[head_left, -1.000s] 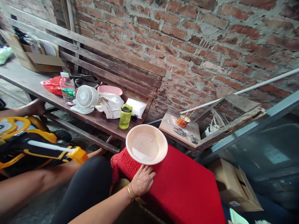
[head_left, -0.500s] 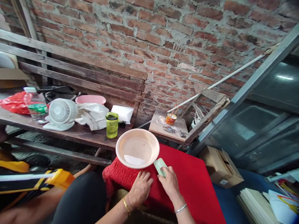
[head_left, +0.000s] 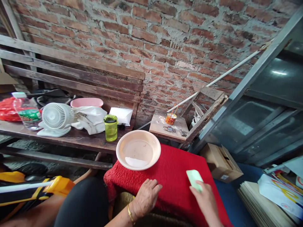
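Observation:
In the head view my right hand [head_left: 205,197] grips a pale green flat piece with rounded corners [head_left: 194,179], held over the right part of the red cloth [head_left: 175,167]. What exactly the piece is I cannot make out. My left hand [head_left: 147,196], with a gold bangle at the wrist, rests near the cloth's front edge, fingers loosely bent and nothing seen in them. Beyond it, apart from both hands, stands a cream basin [head_left: 120,154] with clear water and a few tiny dark specks in it.
A wooden bench [head_left: 78,142] on the left bears a green-yellow bottle [head_left: 111,130], a white fan [head_left: 56,116] and a pink basin [head_left: 86,102]. A small side table [head_left: 157,126] holds a patterned cup [head_left: 170,119] and padlocks. A cardboard box [head_left: 219,164] stands right.
My right hand has moved right, away from the basin's rim, carrying the pale green piece. My left hand has shifted slightly right and its fingers look more bent. The view has turned a little.

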The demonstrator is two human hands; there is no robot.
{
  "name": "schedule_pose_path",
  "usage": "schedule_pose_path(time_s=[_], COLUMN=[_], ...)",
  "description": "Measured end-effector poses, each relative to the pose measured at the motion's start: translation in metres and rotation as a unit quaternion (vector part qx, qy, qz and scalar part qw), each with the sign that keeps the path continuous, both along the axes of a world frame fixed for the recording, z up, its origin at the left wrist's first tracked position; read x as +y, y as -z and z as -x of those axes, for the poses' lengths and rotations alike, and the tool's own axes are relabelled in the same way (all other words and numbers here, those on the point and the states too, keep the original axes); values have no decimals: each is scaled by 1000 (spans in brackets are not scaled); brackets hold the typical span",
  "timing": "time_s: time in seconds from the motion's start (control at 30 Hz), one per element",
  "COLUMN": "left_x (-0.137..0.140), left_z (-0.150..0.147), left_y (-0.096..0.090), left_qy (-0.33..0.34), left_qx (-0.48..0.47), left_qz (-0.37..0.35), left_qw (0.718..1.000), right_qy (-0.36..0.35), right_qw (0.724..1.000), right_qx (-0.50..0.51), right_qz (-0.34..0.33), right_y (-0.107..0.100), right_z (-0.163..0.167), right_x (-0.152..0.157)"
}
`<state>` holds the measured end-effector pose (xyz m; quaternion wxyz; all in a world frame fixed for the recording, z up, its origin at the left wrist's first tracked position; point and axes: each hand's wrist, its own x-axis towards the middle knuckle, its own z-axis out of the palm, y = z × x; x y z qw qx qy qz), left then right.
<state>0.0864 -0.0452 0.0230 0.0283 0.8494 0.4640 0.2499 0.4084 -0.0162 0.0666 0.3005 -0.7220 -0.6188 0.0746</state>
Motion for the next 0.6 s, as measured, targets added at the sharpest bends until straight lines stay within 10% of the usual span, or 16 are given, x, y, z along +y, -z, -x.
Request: schedule_pose_path(time_s=[0.2,0.5,0.6], left_x=[-3,-1,2], left_z=[-3,8,12], left_y=[-5,-6,-7], left_qy=[35,21,15], left_qx=[-37,-15,-16], left_qz=[-67,-79,-90], left_qw=[996,997,996], right_qy=[-226,188,232], right_qw=[972,973,964], right_qx=[-10,-67,-85], right_qz=[59,117,96], right_y=[16,-10,-15], right_z=[139,-101,-114], right_x=[0,-25,-40])
